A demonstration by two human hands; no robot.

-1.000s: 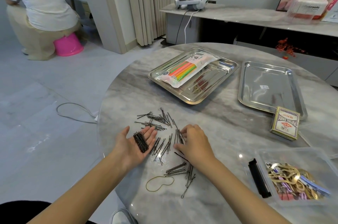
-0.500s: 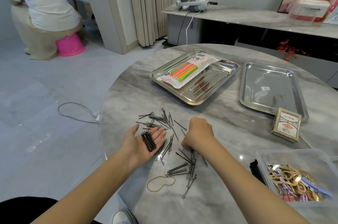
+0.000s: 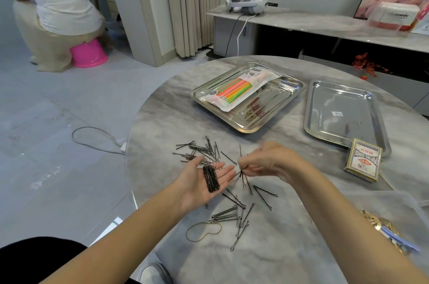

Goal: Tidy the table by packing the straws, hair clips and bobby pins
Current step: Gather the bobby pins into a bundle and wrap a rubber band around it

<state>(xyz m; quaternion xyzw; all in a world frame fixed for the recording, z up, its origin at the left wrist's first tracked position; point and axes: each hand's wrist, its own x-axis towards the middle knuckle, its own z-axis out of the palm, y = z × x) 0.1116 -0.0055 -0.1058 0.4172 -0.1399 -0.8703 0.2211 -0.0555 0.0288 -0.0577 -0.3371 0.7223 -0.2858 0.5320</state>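
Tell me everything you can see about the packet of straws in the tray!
The packet of straws is a flat, see-through plastic bag with whitish ends and some printed writing too small to read. Inside, straight straws in pink, orange, yellow and green lie side by side. It looks sealed. It lies flat and slanted in the left shiny metal tray, its far end reaching the back rim. Only the tray touches it.
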